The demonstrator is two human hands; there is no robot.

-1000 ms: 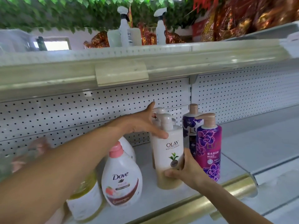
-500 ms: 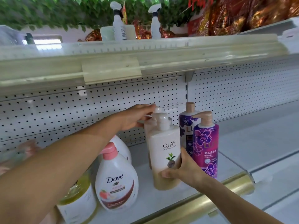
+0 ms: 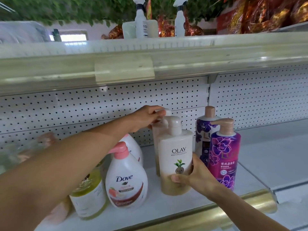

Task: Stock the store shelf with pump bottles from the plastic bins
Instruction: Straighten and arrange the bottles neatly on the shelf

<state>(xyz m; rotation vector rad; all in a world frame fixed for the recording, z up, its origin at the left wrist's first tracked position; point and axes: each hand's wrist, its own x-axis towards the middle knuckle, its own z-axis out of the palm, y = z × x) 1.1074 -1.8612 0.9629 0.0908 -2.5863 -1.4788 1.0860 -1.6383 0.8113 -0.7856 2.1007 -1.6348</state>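
A second Olay bottle [image 3: 156, 139] stands mostly hidden behind the front Olay bottle [image 3: 176, 157] on the shelf [image 3: 166, 212]. Left hand [image 3: 146, 118] pinches the rear pump; right hand [image 3: 198, 177] fingers grasp the front bottle's base.

Two Olay bottles [image 3: 175, 157], two Dove bottles [image 3: 126, 179], two purple bottles [image 3: 223, 157]

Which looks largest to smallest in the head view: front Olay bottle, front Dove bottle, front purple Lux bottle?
1. Olay bottle and purple Lux bottle: alike in height, too close to rank.
2. Dove bottle: shorter, though wider.
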